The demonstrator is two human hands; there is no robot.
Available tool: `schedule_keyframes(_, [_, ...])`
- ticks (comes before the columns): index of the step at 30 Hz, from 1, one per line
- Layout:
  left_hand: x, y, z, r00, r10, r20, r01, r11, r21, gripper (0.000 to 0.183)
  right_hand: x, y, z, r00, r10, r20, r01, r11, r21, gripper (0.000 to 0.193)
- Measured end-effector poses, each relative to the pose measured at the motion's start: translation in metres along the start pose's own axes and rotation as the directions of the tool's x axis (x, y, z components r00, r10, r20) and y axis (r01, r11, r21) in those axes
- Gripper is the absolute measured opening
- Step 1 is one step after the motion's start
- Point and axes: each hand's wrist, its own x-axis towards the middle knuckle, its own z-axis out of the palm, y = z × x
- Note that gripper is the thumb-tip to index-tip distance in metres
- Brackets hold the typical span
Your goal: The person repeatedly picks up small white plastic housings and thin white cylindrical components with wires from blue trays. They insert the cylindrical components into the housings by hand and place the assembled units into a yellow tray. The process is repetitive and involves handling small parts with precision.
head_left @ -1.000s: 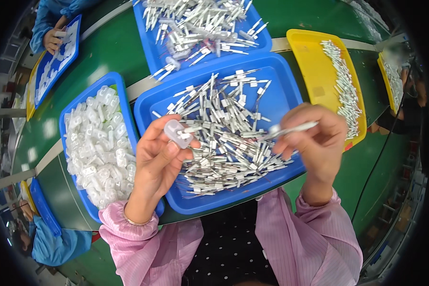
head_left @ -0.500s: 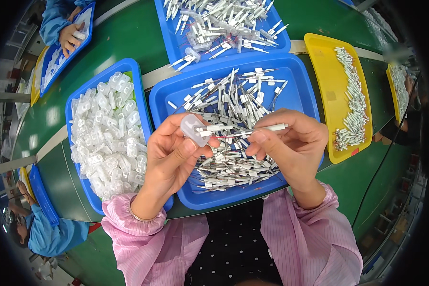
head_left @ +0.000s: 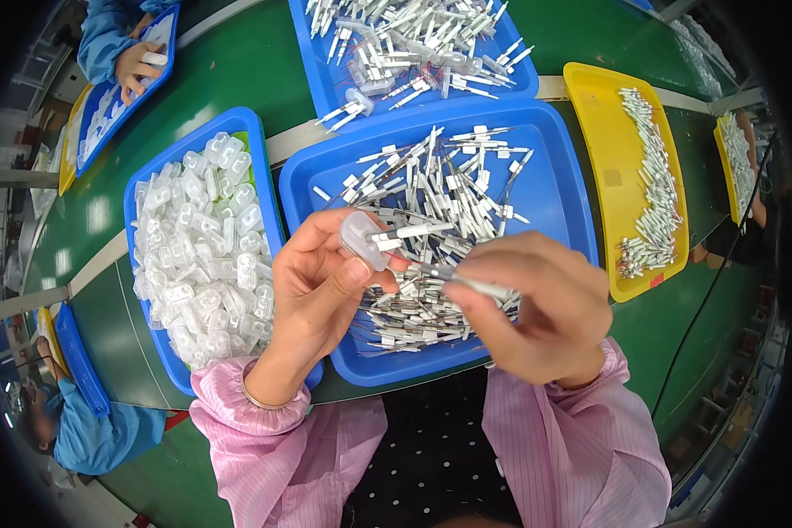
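Between the thumb and fingers of my left hand (head_left: 312,295) is a translucent plastic housing (head_left: 359,238), rounded and clear-white. A slim white stick part (head_left: 421,231) pokes out of it to the right. My right hand (head_left: 541,304) pinches a second white stick part (head_left: 482,286), lying slantwise just below the first; a thin dark lead runs from it toward the housing. Both hands are above a blue tray (head_left: 550,189) strewn with many loose white stick parts (head_left: 449,189) with thin wires.
At left, a blue tray (head_left: 135,231) is heaped with clear housings (head_left: 204,273). A farther blue tray (head_left: 521,81) holds housings with sticks attached. To the right, a yellow tray (head_left: 614,180) carries more white stick parts. A co-worker's hand (head_left: 139,69) reaches into a tray at upper left.
My right hand has turned over and tipped its stick part downward, its fingers now curling across it. My left hand keeps the housing nearly in place.
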Motion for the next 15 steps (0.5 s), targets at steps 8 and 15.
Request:
schedule_keyframes(8, [0.000, -0.001, -0.002, 1.000, 0.000, 0.014, -0.001, 1.000, 0.027, 0.031, 0.002, -0.002, -0.003, 0.996, -0.056, 0.062, 0.058, 0.998, -0.034, 0.021])
schedule_keyframes(15, [-0.002, 0.001, 0.002, 1.000, -0.011, -0.004, 0.011, 0.999, 0.033, 0.031, 0.001, 0.003, 0.009, 0.996, -0.057, 0.066, 0.057, 0.998, 0.008, 0.018])
